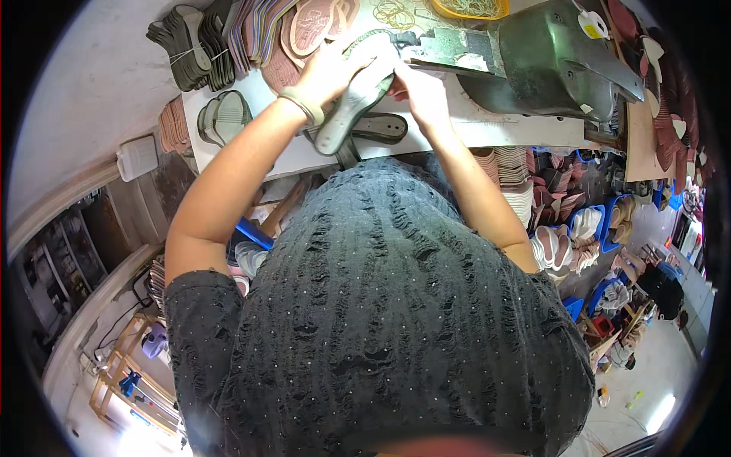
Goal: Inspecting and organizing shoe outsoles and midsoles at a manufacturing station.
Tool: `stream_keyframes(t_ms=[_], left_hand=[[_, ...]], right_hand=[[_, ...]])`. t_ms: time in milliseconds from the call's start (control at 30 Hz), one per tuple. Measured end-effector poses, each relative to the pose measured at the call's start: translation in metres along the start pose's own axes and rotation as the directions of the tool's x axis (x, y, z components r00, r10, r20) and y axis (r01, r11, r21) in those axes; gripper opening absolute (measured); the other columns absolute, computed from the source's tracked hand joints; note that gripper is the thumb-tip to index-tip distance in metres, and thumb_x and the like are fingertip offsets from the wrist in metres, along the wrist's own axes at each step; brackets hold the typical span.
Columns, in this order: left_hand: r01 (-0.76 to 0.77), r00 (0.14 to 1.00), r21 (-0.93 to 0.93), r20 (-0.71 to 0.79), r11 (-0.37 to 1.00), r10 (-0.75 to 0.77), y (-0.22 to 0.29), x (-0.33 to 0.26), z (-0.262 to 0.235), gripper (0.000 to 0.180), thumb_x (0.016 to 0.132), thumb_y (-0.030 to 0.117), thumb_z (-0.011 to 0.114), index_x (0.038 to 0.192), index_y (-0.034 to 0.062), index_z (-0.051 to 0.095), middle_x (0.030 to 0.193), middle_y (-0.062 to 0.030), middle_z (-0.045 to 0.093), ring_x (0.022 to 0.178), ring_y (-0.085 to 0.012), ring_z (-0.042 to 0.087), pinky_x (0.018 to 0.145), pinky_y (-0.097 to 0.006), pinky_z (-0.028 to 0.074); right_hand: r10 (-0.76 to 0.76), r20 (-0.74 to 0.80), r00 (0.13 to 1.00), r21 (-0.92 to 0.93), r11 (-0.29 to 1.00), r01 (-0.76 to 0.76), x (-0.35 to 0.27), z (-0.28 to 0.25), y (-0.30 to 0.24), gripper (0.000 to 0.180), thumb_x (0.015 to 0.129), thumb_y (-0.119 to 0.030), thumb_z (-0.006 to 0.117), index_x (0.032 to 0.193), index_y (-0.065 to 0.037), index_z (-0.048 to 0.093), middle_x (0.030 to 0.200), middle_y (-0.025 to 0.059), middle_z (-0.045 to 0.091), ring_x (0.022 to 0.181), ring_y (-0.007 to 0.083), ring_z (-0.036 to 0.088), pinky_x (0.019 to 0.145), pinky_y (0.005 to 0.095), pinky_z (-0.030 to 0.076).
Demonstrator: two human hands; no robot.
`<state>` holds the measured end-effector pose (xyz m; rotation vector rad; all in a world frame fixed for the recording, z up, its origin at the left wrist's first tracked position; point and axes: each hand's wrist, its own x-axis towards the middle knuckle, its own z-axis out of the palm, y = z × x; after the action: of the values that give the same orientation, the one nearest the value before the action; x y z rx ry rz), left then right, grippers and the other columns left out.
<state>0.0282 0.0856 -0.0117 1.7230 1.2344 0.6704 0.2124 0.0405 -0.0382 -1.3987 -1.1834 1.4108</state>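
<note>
A pale grey shoe sole (pixel 342 124) with a dark edge lies tilted in front of me, its toe end up by the head of a dark green sewing machine (pixel 537 57). My left hand (pixel 332 74) is closed over the sole's upper left part, fingers spread along its top. At the sole's right edge, close to the machine's working end, my right hand (pixel 420 93) has its fingers curled in against it; the fingertips are partly hidden. Just beyond the sole's lower right side rests a dark sole (pixel 383 128) on the white worktable (pixel 487 131).
Stacked dark soles (pixel 183 49), a pair of grey-green soles (pixel 225 116) and pink insoles (pixel 312 27) crowd the left side. A yellow tray (pixel 474 7) with pale bands stands at the back. Blue crates (pixel 609 221) and piled shoe parts fill the floor at right.
</note>
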Motion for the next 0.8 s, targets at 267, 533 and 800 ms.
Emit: stream_keyframes(t_ms=[267,533,800], left_hand=[[0.200,0.949,0.152,-0.274,0.968,-0.153,0.003,0.004,0.018,0.054,0.081,0.046,0.062,0.116,0.0045,0.057,0.106,-0.0180,0.063,0.100,-0.0304,0.060,0.086,-0.037,0.045],[0.337,0.887,0.252,-0.407,0.907,-0.217,-0.005,0.019,0.008,0.058,0.079,0.052,0.063,0.108,0.0016,0.059,0.095,-0.0183,0.065,0.090,-0.0304,0.063,0.078,-0.039,0.048],[0.052,0.841,-0.006,-0.539,0.999,-0.047,0.003,-0.082,0.020,0.092,0.069,0.029,0.079,0.139,0.0006,0.025,0.137,-0.0236,0.038,0.128,-0.0308,0.038,0.104,-0.039,0.032]], right_hand=[[0.210,0.123,0.970,-0.036,0.978,-0.208,-0.025,0.011,0.057,0.028,0.081,-0.031,0.070,0.075,-0.005,0.062,0.057,-0.0055,0.048,0.051,0.0032,0.040,0.045,0.0207,0.031],[0.092,0.136,0.986,0.105,0.989,-0.107,-0.016,0.014,0.038,0.024,0.085,-0.026,0.065,0.071,-0.008,0.060,0.062,-0.0059,0.049,0.054,0.0029,0.040,0.046,0.0197,0.031],[0.059,0.463,0.884,-0.155,0.988,0.015,-0.014,0.064,0.010,0.019,0.087,-0.017,0.061,0.095,0.000,0.062,0.080,0.0036,0.062,0.071,0.0110,0.059,0.063,0.0258,0.050]])
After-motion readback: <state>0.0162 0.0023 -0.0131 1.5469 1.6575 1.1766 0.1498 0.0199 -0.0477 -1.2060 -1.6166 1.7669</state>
